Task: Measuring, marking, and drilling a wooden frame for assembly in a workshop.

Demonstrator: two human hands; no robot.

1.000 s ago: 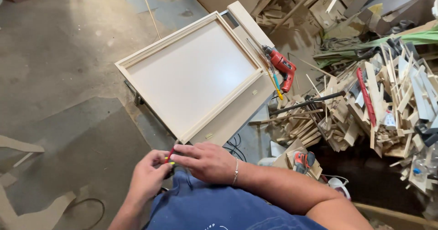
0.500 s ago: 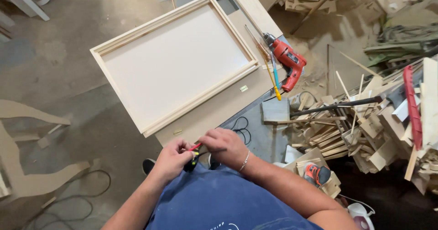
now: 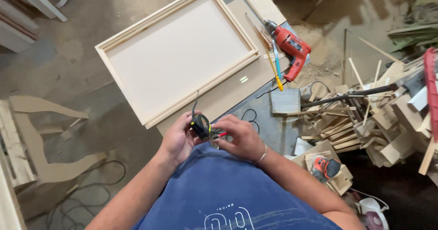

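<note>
1. We see a large shallow wooden frame (image 3: pixel 175 56) with a pale panel lying flat on the bench (image 3: pixel 237 91), covering most of its top and reaching close to its near edge.
2. To the right of the bench, a heap of wood offcuts (image 3: pixel 365 120) spreads across the floor.
3. On the floor to the left lies a curved plywood cutout (image 3: pixel 41 134), with a dark cable looped just beside it.
4. At the bench's right edge rests a red power drill (image 3: pixel 292 49), and just beside it lie a yellow-handled tool (image 3: pixel 275 72) and a blue one.
5. Our left hand (image 3: pixel 178 141) hovers just off the bench's near edge; its fingers are wrapped around a black-and-yellow tape measure (image 3: pixel 200 126), held close to our chest.
6. Our right hand (image 3: pixel 242 138) meets the tape measure from the right; its fingers pinch a small red part (image 3: pixel 222 134) at the case. A thin bracelet sits on that wrist.
</note>
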